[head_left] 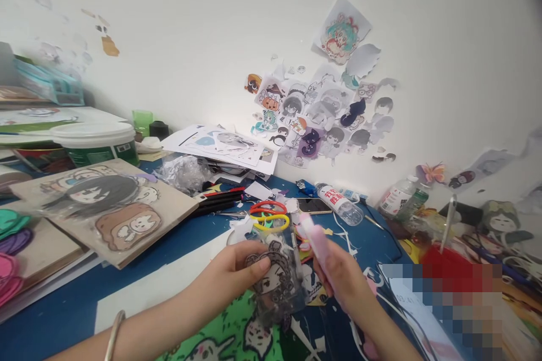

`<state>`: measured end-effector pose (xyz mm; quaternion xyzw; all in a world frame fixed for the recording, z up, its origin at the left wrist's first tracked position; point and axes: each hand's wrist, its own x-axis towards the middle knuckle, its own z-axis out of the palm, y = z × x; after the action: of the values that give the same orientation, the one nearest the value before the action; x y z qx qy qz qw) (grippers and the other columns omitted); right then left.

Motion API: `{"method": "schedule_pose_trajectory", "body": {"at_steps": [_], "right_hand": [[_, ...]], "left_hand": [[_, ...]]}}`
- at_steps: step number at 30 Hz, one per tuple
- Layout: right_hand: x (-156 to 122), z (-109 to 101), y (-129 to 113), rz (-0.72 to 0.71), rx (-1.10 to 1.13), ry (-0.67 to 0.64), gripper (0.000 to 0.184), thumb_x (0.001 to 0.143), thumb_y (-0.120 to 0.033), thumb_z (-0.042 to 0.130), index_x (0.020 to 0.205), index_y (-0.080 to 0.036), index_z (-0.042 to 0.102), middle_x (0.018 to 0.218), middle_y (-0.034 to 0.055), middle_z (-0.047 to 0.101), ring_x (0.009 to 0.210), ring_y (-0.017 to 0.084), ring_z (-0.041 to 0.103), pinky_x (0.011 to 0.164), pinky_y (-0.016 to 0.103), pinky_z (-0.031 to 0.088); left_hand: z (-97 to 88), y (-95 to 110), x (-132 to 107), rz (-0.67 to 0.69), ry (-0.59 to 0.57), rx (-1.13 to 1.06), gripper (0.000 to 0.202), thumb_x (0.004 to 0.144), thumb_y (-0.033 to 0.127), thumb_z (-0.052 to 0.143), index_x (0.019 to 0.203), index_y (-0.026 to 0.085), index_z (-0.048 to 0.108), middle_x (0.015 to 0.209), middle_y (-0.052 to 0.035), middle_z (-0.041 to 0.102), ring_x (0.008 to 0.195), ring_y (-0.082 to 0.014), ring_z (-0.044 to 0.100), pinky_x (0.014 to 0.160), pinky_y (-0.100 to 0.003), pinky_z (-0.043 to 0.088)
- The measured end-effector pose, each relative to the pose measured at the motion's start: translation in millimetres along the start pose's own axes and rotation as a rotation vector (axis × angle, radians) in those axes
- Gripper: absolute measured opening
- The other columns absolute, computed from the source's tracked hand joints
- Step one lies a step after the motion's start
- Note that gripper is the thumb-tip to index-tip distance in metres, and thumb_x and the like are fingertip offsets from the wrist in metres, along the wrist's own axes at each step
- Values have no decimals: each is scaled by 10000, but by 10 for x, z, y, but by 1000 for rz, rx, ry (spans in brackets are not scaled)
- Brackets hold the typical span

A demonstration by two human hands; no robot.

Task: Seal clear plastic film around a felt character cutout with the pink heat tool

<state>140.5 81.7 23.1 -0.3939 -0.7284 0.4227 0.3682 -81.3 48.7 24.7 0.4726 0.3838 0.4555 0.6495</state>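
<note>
Between thumb and fingers, my left hand (242, 264) grips a grey cartoon cutout (274, 282) covered in clear plastic film. My right hand (344, 275) is closed around a long pink and lilac tool (315, 240); its kind is unclear, and its upper end points up and left. The tool is apart from the cutout, just to its right. Red-handled scissors (267, 208) and yellow-handled scissors (271, 222) lie beyond the cutout. A green sheet with cartoon drawings (224, 330) is below my left hand, partly hidden by the cutout and my forearm.
At the left, a board with cartoon cutouts (169, 203) stands near a white-lidded tub (95, 138). Paper scraps litter the blue table (169, 285). Behind lie a phone (314, 205) and a plastic bottle (340, 203). A red container (449, 256) stands right.
</note>
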Motion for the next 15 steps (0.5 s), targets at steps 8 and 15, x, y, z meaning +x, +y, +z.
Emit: {"method": "schedule_pose_trajectory", "body": {"at_steps": [8, 15], "right_hand": [[-1, 24, -72, -99, -320, -165, 536, 790, -674, 406, 752, -177, 600, 609, -5, 474, 556, 137, 383, 501, 254, 260], [26, -52, -27, -112, -525, -243, 593, 762, -747, 353, 612, -181, 444, 561, -36, 383, 528, 110, 346, 504, 247, 201]], "left_hand": [[-110, 97, -7, 65, -179, 175, 311, 739, 473, 643, 785, 166, 659, 720, 4, 613, 675, -153, 557, 603, -233, 450], [-165, 295, -70, 57, -247, 634, 300, 835, 416, 500, 854, 151, 639, 714, 11, 518, 681, -148, 460, 604, -232, 370]]}}
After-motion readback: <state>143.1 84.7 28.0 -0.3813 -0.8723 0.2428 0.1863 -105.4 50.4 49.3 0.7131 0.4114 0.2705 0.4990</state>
